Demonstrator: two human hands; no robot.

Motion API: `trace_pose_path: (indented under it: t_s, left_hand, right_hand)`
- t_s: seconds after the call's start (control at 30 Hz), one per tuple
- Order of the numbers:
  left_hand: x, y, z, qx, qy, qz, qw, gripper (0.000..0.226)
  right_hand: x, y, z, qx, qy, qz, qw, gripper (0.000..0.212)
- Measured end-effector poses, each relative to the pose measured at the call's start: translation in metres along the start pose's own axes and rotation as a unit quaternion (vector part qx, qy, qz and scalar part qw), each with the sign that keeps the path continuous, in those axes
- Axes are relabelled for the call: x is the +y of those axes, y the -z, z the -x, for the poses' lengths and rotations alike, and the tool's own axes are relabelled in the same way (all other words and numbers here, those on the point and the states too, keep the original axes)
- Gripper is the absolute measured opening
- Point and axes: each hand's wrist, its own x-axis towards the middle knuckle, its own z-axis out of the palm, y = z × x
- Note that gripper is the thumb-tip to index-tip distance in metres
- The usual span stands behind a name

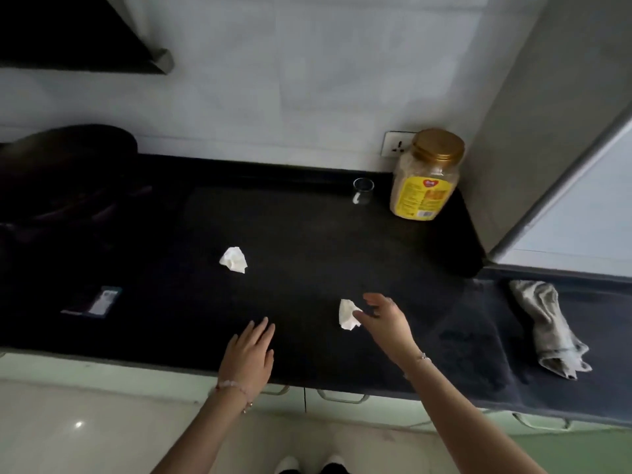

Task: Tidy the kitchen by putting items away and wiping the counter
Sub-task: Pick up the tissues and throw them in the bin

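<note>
Two crumpled white tissues lie on the black counter (307, 254). One tissue (233, 259) sits left of the middle. The other tissue (348, 314) lies nearer the front edge, and my right hand (384, 319) hovers at it with fingers spread, the thumb touching its right side. My left hand (249, 350) lies flat on the counter near the front edge, fingers straight. A grey cloth (547, 330) lies bunched at the right. A clear jar with a gold lid and yellow label (425, 176) stands at the back right, a small glass (363, 190) beside it.
A dark pan (65, 165) sits on the stove at the left. A small dark packet (97, 301) lies at the front left. A wall socket (396, 145) is behind the jar. A grey fridge side (547, 131) bounds the right. Drawer handles (342, 396) run below the counter edge.
</note>
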Motion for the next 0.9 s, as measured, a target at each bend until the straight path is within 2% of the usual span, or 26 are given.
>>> trace_pose_path:
  t_s: [0.13,0.23,0.33,0.47,0.6,0.8,0.9]
  left_hand:
    - [-0.001,0.001,-0.001,0.007,0.003,-0.001,1.000,0.049]
    - [-0.003,0.007,-0.004,0.012,-0.004,0.009,1.000,0.045]
    - [-0.006,0.021,-0.011,0.043,-0.008,0.075,0.996,0.039]
    - [-0.022,0.046,-0.041,0.127,0.064,0.218,0.966,0.025]
    - [-0.045,0.075,-0.090,0.193,0.136,0.272,0.933,0.022]
    - [-0.058,0.084,-0.144,0.109,0.201,0.286,0.930,0.053]
    - [-0.063,0.075,-0.153,0.111,0.199,0.283,0.932,0.048]
  right_hand:
    - [-0.004,-0.026,-0.022,-0.014,-0.018,0.039,0.999,0.054]
    - [-0.005,-0.036,-0.025,-0.012,-0.034,0.063,0.997,0.040]
    - [-0.004,-0.038,-0.027,-0.014,-0.053,0.065,0.996,0.026]
    - [-0.005,-0.033,-0.027,-0.003,-0.069,0.015,0.997,0.018]
    - [-0.009,-0.026,-0.022,0.007,-0.080,-0.066,0.995,0.012]
    - [-0.010,-0.019,-0.009,0.001,-0.089,-0.125,0.988,0.005]
    - [-0.008,-0.019,-0.005,0.000,-0.095,-0.137,0.986,0.010]
